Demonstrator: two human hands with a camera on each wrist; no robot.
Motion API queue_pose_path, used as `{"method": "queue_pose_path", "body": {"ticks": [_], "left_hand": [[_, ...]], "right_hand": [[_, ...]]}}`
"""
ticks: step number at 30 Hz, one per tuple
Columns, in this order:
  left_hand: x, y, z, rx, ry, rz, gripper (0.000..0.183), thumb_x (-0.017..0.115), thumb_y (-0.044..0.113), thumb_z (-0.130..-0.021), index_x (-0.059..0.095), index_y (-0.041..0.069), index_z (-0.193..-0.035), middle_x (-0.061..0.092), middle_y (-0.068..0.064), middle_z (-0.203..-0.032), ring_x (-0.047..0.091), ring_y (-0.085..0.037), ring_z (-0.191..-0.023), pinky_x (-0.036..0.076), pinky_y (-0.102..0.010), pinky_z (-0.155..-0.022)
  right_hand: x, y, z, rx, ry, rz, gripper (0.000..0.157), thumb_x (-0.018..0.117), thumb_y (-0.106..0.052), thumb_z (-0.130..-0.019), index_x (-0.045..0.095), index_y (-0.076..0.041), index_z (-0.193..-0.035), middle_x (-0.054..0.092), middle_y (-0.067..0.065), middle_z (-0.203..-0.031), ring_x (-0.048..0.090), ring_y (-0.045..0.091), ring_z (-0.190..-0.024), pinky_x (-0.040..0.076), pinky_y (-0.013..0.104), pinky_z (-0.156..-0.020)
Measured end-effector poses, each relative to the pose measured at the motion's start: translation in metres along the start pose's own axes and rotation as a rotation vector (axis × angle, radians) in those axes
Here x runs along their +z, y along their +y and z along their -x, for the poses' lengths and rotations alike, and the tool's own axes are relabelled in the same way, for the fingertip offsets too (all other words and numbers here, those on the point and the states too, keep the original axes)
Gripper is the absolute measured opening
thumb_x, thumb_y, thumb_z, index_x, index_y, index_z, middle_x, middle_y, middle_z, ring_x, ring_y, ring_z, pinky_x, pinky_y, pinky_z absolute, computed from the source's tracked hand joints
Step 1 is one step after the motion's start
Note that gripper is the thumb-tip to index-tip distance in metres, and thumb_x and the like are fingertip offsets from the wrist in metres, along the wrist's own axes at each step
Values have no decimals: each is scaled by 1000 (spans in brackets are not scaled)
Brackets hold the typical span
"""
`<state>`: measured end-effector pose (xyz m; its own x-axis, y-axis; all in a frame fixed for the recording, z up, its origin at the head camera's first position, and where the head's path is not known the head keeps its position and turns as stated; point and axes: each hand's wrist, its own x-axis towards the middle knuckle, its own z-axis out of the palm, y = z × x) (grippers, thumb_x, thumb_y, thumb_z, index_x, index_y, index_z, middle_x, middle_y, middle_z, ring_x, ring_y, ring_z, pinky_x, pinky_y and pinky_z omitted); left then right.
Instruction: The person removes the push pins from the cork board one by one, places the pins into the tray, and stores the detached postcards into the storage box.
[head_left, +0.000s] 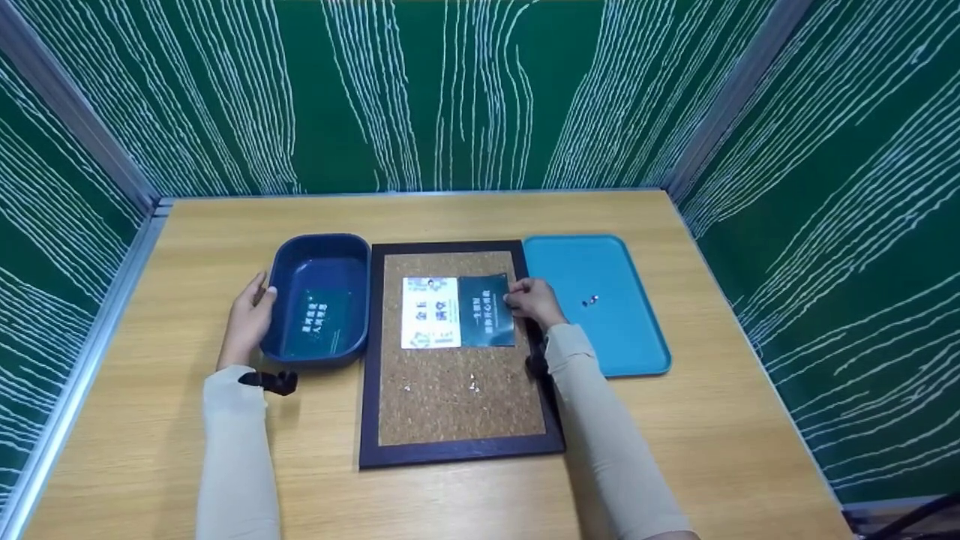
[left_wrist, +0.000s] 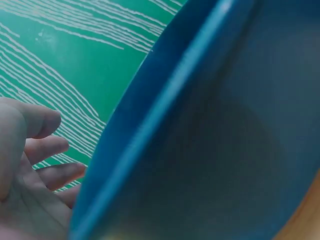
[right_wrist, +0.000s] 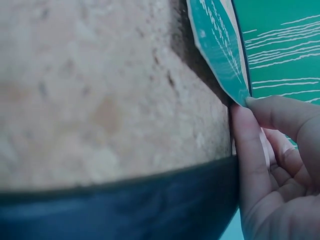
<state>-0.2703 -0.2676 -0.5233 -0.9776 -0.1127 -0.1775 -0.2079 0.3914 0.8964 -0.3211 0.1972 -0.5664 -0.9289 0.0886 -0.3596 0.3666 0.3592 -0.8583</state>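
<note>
A cork board point(head_left: 465, 409) with a dark frame lies in the middle of the table. On its upper part a white card point(head_left: 430, 330) with printed characters and a dark green card point(head_left: 487, 311) lie side by side. My right hand point(head_left: 534, 301) pinches the green card's right edge between thumb and index finger; in the right wrist view that card point(right_wrist: 215, 42) is lifted off the cork along its near edge. My left hand point(head_left: 251, 319) is at the left side of a blue basin point(head_left: 279, 330), fingers relaxed and the thumb near the rim. Another green card point(head_left: 319, 322) lies in the basin.
To the board's right lies a light-blue tray point(head_left: 622, 337) with a few tiny shiny pieces point(head_left: 591, 300). Small pins point(head_left: 474, 385) are on the lower cork. A small shiny piece point(head_left: 430, 283) sits at the white card's top. Green patterned walls point(head_left: 480, 97) stand behind and beside the table.
</note>
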Motion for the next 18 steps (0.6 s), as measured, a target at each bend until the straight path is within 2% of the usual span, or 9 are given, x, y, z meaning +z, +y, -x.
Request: {"method": "queue_pose_path", "body": {"ticks": [6,13,18], "left_hand": [[2,-7,-5,5,23,-8,55,30,26,-106,13,9,-155,13,-13,-161,14,-31,-149,14,-46,-122],[5,-13,-7,-54,42,108,53,29,29,-106,16,15,-154,10,-1,-162,6,-21,-150,10,-40,-123],[7,-18,-9,-79,46,154,50,28,27,-106,19,17,-154,9,2,-162,5,-19,-150,10,-40,-123]], "right_hand": [[1,1,0,-21,1,-29,17,64,-7,-89,63,0,-105,65,15,-109,67,17,-83,58,27,-70],[2,2,-1,-26,10,-43,15,65,-6,-88,62,-1,-101,64,10,-100,66,13,-79,58,25,-67],[2,3,-1,-28,6,-66,15,65,-4,-87,62,0,-102,64,10,-98,66,12,-77,58,25,-67]]}}
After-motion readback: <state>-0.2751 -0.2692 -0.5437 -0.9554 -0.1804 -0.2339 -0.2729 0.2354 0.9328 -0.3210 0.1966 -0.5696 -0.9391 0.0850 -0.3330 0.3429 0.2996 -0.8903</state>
